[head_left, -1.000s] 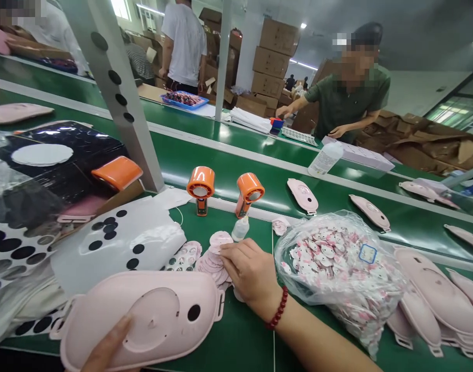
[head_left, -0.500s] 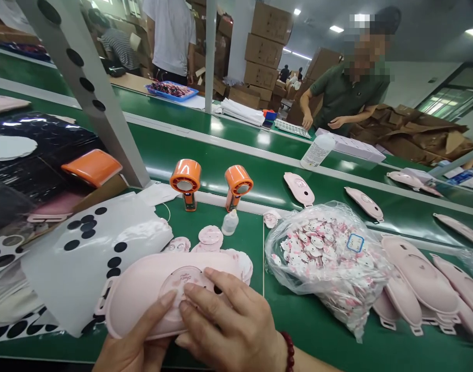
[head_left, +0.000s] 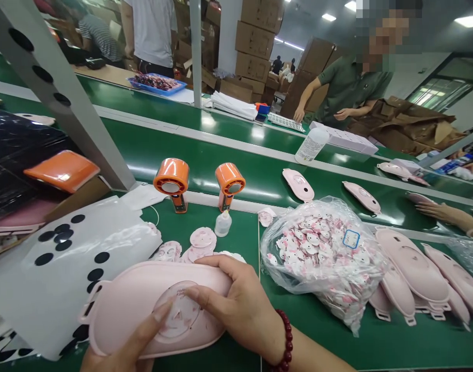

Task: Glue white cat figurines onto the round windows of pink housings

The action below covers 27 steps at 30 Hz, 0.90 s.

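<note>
Both my hands hold a pale pink oval plastic housing [head_left: 122, 310] low in the view. A round pink printed disc [head_left: 178, 312] lies in its circular recess, with my left hand [head_left: 120, 346] under the housing and its thumb on the disc's edge. My right hand [head_left: 240, 305], wearing a red bead bracelet, grips the housing's far side, with its fingertips on the disc. Just beyond lies a small stack of pink discs [head_left: 202, 238], and a clear bag of printed pink discs [head_left: 321, 253] stands to the right.
Two orange-headed fans [head_left: 172, 178] and a small glue bottle [head_left: 223, 223] stand ahead on the green belt. A sheet of black dots [head_left: 66, 268] lies left, pink housings [head_left: 412, 266] lie right. A co-worker's hand [head_left: 445, 213] reaches in at right. A metal upright [head_left: 62, 103] stands left.
My right hand has moved from the disc stack onto the housing. The housing has been lifted and turned, and a disc now sits in its recess. The whole view has drifted left.
</note>
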Motion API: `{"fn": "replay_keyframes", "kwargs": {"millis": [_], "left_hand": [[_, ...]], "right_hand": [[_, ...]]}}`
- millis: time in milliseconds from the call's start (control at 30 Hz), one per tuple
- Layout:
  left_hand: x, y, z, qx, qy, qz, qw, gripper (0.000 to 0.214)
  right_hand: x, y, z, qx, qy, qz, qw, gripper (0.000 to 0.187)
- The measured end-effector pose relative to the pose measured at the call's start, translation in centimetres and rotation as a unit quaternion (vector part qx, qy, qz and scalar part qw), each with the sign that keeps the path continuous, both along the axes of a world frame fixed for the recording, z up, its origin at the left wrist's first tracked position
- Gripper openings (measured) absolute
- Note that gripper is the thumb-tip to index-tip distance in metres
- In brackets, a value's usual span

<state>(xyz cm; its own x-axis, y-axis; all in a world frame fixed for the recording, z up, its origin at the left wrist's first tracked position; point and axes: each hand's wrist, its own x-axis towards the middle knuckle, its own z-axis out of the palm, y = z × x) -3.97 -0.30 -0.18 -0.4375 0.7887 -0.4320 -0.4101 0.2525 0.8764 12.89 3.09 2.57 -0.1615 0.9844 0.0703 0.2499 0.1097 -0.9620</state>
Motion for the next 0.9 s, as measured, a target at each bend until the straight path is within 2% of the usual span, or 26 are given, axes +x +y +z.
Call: {"fn": "replay_keyframes", "kwargs": {"millis": [100, 200, 267, 400, 467, 567, 633, 700, 800, 900], "left_hand": [[-0.4, 0.6, 0.0, -0.009, -0.008, 0.014, 1.000, 0.082], [-0.9, 1.2, 0.2, -0.033, -0.008, 0.041, 0.999, 0.087], [-1.0, 1.4, 0.4, -0.041, -0.012, 0.038, 0.998, 0.087], [-0.7, 1.7, 1.1, -0.019, -0.030, 0.033, 0.999, 0.084], [-0.5, 1.6, 1.5, -0.011, -0.029, 0.049, 0.998, 0.087], [-0.3, 1.3, 2.0, -0.004, -0.020, 0.069, 0.997, 0.088], [0.0, 1.0, 2.5, 0.001, -0.018, 0.068, 0.998, 0.081], [0.4, 0.8, 3.2, 0.002, -0.022, 0.063, 0.998, 0.073], [1.1, 0.5, 4.0, 0.006, -0.023, 0.071, 0.997, 0.062], [0.9, -0.3, 3.2, 0.001, -0.017, 0.080, 0.997, 0.064]], "right_hand": [[0.9, 1.4, -0.8, 0.035, -0.037, -0.085, 0.995, 0.043], [1.8, 4.1, -2.3, 0.048, -0.109, -0.162, 0.980, 0.055], [2.0, 6.0, -3.4, 0.038, -0.134, -0.152, 0.979, 0.057], [1.9, 7.7, -4.3, 0.043, -0.115, -0.110, 0.986, 0.034], [2.2, 6.8, -3.6, 0.062, -0.091, -0.096, 0.989, 0.033], [3.5, 3.9, -1.5, 0.119, -0.052, -0.042, 0.991, 0.035], [4.4, 1.7, 0.1, 0.148, -0.013, 0.007, 0.989, 0.040], [4.9, -0.3, 1.4, 0.140, 0.047, 0.038, 0.988, 0.048], [4.6, -2.0, 2.9, 0.120, 0.102, 0.025, 0.987, 0.042], [3.9, -2.4, 3.7, 0.140, 0.076, -0.008, 0.987, 0.027]]}}
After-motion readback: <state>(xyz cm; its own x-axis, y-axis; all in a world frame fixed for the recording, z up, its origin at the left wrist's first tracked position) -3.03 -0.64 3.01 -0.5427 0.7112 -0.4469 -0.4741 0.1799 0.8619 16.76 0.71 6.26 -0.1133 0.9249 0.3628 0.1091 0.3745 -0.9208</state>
